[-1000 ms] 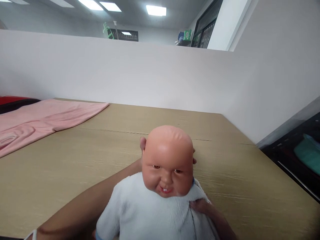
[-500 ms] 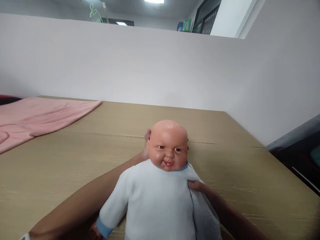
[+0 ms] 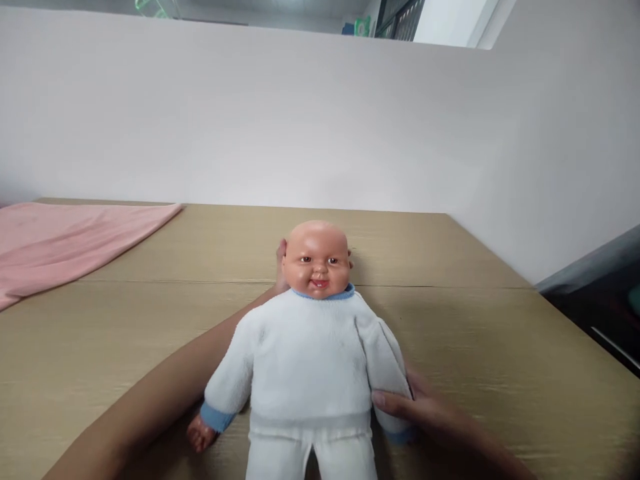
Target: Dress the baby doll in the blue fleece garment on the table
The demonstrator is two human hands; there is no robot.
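White outfit: fleecy top and trousers, nearest us, with the legs running out of view at the bottom edge.
Blue cuffs: one at the end of each of the doll's sleeves; the small moulded hand shows beyond the one at lower left.
Right hand: ours, curled around the sleeve at the right of the view, thumb across its front, other fingers mostly hidden behind.
Doll: face up toward us, above the middle of the near table; we cannot tell how much of its back touches the surface.
Left hand: ours, cupped behind the doll's bald head, a digit showing at one side and fingertips at the other; the palm is hidden.
Tan table: a thin seam crosses it behind the head.
Pink cloth: spread at far left.
Pale wall: along the far edge.
Green packet: beyond the wall's top.
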